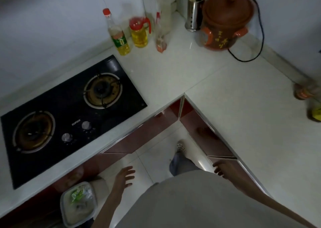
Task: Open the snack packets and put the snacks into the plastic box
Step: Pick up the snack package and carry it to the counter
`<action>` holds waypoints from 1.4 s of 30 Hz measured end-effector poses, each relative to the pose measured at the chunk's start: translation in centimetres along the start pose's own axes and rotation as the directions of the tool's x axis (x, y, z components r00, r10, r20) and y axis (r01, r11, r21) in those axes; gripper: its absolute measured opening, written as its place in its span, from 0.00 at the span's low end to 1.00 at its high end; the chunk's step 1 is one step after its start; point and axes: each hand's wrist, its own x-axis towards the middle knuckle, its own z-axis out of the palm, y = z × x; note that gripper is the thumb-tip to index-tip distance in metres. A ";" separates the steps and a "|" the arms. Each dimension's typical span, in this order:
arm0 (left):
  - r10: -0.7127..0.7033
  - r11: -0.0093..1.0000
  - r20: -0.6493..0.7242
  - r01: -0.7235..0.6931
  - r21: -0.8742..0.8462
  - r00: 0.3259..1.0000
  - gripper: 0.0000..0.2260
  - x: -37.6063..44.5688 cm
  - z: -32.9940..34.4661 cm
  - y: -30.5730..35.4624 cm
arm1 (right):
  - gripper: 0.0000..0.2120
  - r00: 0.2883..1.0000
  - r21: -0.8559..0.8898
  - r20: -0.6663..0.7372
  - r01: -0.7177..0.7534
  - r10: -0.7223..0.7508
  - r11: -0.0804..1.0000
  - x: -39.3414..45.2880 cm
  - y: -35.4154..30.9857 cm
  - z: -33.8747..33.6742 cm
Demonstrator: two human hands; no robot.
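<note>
Low on the floor by the red cabinet stands a square container lined with a white bag point(78, 206), with green and clear wrappers inside. My left hand point(125, 175) hangs above the floor to its right, fingers spread, holding nothing. My right hand point(223, 168) reaches toward the cabinet front under the right counter, fingers loosely extended and empty. No snack packet or plastic box is plainly visible on the counter.
A black two-burner gas hob point(69, 116) sits in the left counter. Oil bottles point(119, 34), a brown clay pot point(225, 21) with a black cord and a steel utensil holder point(194, 12) line the corner. Two jars point(311, 97) stand at the right edge.
</note>
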 end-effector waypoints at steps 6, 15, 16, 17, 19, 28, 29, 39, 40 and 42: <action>0.015 0.995 -0.067 -0.022 -0.092 0.998 0.13 2.5 1.4 4.7 | 0.11 0.989 -0.128 0.036 0.149 -0.146 0.980 4.8 -11.3 0.7; 0.082 0.981 -0.074 -0.094 -0.167 0.994 0.10 6.5 0.7 11.6 | 0.14 0.917 -0.183 0.084 0.400 -0.391 0.898 7.3 -28.2 3.6; 0.093 0.981 -0.070 -0.104 -0.165 0.993 0.11 7.1 0.5 12.6 | 0.13 0.908 -0.167 0.076 0.419 -0.412 0.892 7.4 -30.4 3.9; 0.100 0.979 -0.072 -0.111 -0.171 0.992 0.11 7.6 0.4 13.5 | 0.11 0.897 -0.150 0.063 0.443 -0.438 0.884 7.6 -32.5 4.2; 0.107 0.974 -0.087 -0.122 -0.190 0.990 0.11 8.4 -0.2 15.4 | 0.07 0.866 -0.129 0.041 0.500 -0.499 0.857 7.7 -36.9 4.5; 0.155 0.977 -0.071 -0.164 -0.135 0.985 0.11 12.2 -2.3 20.0 | 0.07 0.701 -0.106 -0.203 0.679 -0.684 0.727 9.2 -56.0 4.8; 0.151 0.979 -0.070 -0.159 -0.130 0.986 0.12 12.6 -2.4 20.1 | 0.07 0.699 -0.091 -0.222 0.679 -0.680 0.728 9.4 -57.5 5.0; 0.075 0.989 -0.072 -0.084 -0.126 0.995 0.11 14.4 -3.5 20.9 | 0.23 0.683 -0.311 -0.292 0.594 -0.670 0.742 12.6 -64.3 6.7; 0.066 0.989 -0.074 -0.076 -0.131 0.995 0.11 14.5 -3.6 21.0 | 0.23 0.689 -0.328 -0.292 0.579 -0.663 0.747 12.8 -64.4 6.8; 0.051 0.990 -0.076 -0.060 -0.127 0.996 0.11 14.7 -3.7 21.3 | 0.24 0.708 -0.351 -0.275 0.555 -0.650 0.754 12.8 -64.3 6.9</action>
